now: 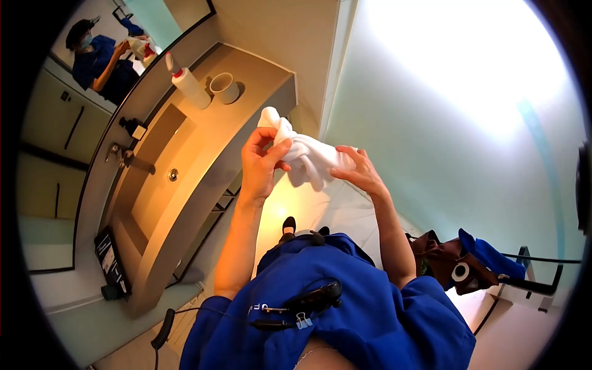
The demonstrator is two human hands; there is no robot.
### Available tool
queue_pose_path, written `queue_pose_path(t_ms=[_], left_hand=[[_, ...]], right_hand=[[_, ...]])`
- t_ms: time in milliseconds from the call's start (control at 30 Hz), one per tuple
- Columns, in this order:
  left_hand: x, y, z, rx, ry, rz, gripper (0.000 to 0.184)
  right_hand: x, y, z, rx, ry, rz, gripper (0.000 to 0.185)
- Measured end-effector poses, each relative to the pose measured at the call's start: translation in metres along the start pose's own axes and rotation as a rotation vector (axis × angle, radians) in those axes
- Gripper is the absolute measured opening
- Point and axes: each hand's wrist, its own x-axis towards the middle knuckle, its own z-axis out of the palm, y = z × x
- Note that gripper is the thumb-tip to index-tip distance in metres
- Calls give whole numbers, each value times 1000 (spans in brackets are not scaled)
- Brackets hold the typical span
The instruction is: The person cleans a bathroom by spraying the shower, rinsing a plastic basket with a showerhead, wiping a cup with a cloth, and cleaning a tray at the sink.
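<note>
A white cloth (317, 154), bunched and twisted, is held in the air between my two hands, in front of my body. My left hand (262, 157) grips its left end with thumb and fingers closed on it, and a rolled tip sticks up above the fingers. On the other end, my right hand (359, 169) pinches the cloth between thumb and fingers. Whether it is a towel or another kind of cloth cannot be made out.
To the left runs a counter with a sink (148, 203) and a faucet (114, 153). On it stand a spray bottle (192, 89), a white cup (224, 88), a dark soap bottle (132, 128) and a black tray (111, 262). A mirror (52, 179) hangs behind. At right, a brown bag (444, 256) hangs by a frosted glass panel (444, 142).
</note>
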Motion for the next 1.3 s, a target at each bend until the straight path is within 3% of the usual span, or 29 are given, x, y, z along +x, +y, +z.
queue_pose_path(t_ms=[100, 133, 233, 267, 333, 367, 467, 533, 567, 633, 700, 733, 800, 900, 933, 1033, 1067, 1200, 1300], left_hand=[[-8, -7, 3, 37, -40, 36, 17], [-12, -8, 7, 31, -49, 42, 17], [-17, -9, 7, 74, 16, 100, 19], [-15, -9, 0, 120, 77, 139, 19], [-10, 2, -16, 261, 234, 193, 20], [-8, 9, -17, 217, 236, 216, 20], [4, 16, -5, 150, 199, 270, 17], [34, -21, -9, 218, -11, 282, 16], [40, -21, -11, 257, -72, 48, 22], [69, -48, -41, 478, 224, 120, 30], [109, -71, -98, 450, 569, 211, 54], [133, -77, -129, 592, 602, 231, 76], [176, -77, -160, 590, 759, 281, 94], [228, -69, -190, 857, 813, 262, 109], [240, -70, -195, 716, 793, 302, 104], [260, -68, -206, 677, 670, 204, 98], [260, -68, -203, 726, 740, 263, 85], [235, -60, -203, 243, 533, 328, 68], [185, -30, -205, 563, 530, 348, 74]], right_hand=[[-6, -35, 11, -457, 216, 12, 77], [-7, -43, 13, -427, 263, -23, 61], [9, -20, 27, -409, 215, -289, 45], [5, -17, 20, -544, 154, -406, 33], [-9, -38, -21, -462, -330, -253, 29], [-10, -50, -50, -255, -557, -265, 33], [-23, -58, 8, 327, -289, -134, 37], [-19, -62, 35, 689, -86, -39, 39], [-19, -63, 50, 833, -7, -9, 39], [-18, -61, 72, 951, 62, 32, 40], [-12, -58, 84, 991, 87, 67, 40], [-7, -59, 90, 993, 98, 83, 40], [5, -64, 100, 982, 123, 116, 40], [24, -78, 113, 961, 165, 151, 40], [30, -83, 118, 951, 179, 161, 40], [43, -95, 126, 931, 208, 196, 40], [47, -98, 129, 926, 210, 198, 40], [58, -107, 137, 907, 202, 210, 40], [72, -113, 146, 896, 140, 188, 40]])
